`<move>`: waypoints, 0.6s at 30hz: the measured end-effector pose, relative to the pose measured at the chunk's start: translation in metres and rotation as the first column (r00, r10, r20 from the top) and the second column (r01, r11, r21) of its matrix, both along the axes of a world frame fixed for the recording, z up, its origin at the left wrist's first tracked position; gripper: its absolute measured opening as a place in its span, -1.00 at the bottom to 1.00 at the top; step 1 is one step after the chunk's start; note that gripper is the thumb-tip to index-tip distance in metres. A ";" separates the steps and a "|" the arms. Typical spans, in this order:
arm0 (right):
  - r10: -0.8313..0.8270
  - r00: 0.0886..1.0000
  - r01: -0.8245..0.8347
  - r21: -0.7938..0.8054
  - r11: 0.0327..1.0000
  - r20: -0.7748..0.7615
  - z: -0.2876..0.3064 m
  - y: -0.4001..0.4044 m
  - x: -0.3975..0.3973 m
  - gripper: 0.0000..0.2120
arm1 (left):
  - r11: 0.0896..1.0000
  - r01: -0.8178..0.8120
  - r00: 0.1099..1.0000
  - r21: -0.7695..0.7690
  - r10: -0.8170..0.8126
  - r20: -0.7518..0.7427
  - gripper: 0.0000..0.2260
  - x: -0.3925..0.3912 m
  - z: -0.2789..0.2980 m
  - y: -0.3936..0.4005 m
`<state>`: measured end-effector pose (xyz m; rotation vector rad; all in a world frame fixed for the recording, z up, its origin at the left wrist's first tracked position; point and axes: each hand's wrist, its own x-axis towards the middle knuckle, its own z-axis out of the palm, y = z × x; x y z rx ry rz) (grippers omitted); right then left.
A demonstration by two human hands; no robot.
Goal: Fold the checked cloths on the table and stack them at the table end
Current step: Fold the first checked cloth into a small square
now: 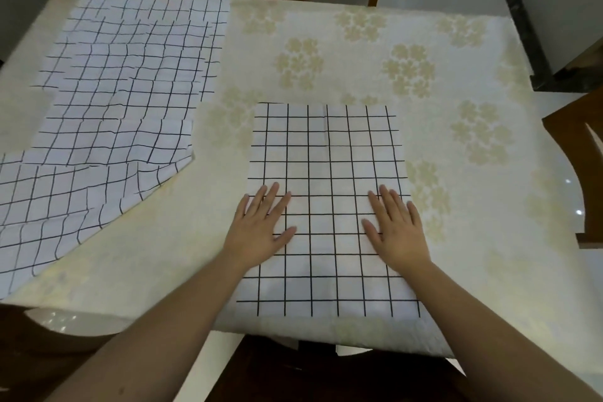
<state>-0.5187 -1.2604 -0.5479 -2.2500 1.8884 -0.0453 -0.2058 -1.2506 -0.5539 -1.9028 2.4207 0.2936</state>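
Left hand (263,224) and right hand (395,228) flat, fingers spread, gripping nothing, pressed on checked cloth (326,153). Unfolded cloths (124,91) well left of hands. Likely light, limp, creasable; best pinched at corners.

Left hand (261,225): palm down, fingers straight and slightly spread, thumb angled inward toward the other hand. Right hand (396,228): palm down, fingers straight and slightly spread, thumb angled inward likewise. Both hands lie flat, level with each other and well apart. Both forearms are bare, extended forward from the lower edge of view, converging slightly toward the hands.
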 end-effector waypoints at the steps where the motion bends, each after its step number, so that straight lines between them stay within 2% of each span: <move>1: -0.008 1.000 0.009 -0.028 1.000 0.021 0.002 -0.003 0.000 -0.42 | 1.000 -0.005 1.000 0.001 0.005 -0.009 -0.38 0.002 0.002 -0.004; 4: -0.036 0.994 0.051 -0.136 0.989 0.106 0.009 -0.021 0.006 -0.48 | 0.998 -0.042 0.997 -0.056 0.038 -0.066 -0.45 0.002 0.010 -0.021; 6: 0.008 0.991 0.014 -0.154 0.988 0.137 0.012 -0.035 0.012 -0.50 | 0.994 -0.039 0.995 -0.097 0.030 -0.091 -0.51 0.000 0.012 -0.032; 10: 0.116 0.985 -0.100 -0.132 0.986 0.124 0.007 -0.057 0.022 -0.53 | 0.996 -0.013 0.992 -0.088 0.001 -0.129 -0.56 -0.004 0.007 -0.044; 18: 0.243 0.955 -0.171 -0.358 0.918 0.168 -0.010 -0.062 0.009 -0.75 | 0.959 0.014 0.982 -0.282 -0.066 -0.176 -0.67 0.002 -0.007 -0.051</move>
